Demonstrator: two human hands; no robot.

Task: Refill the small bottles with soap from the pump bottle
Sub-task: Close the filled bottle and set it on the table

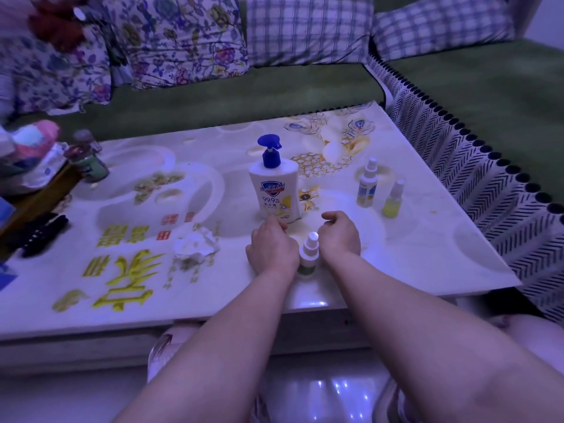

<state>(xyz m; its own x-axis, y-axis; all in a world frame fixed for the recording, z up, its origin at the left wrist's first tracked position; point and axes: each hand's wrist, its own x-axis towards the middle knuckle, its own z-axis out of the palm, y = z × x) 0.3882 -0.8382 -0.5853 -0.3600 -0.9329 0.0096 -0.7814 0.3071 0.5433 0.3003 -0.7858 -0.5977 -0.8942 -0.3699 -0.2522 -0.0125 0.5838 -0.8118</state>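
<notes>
Both hands rest knuckles-up on the table (412,257), fingers loosely curled and gripping nothing: the left hand (272,248) lies just left of a small spray bottle (309,254), the right hand (340,235) just right of it. This capped white bottle stands upright between the wrists near the table's front edge. Behind the hands stands the white pump bottle (274,184) with a blue pump head; two more small bottles, one white (367,186) and one yellow-filled (393,199), stand upright to the right.

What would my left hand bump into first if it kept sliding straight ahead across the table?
Most likely the pump bottle: the left hand points at its base, fingertips almost there. Whether they already touch is unclear.
</notes>
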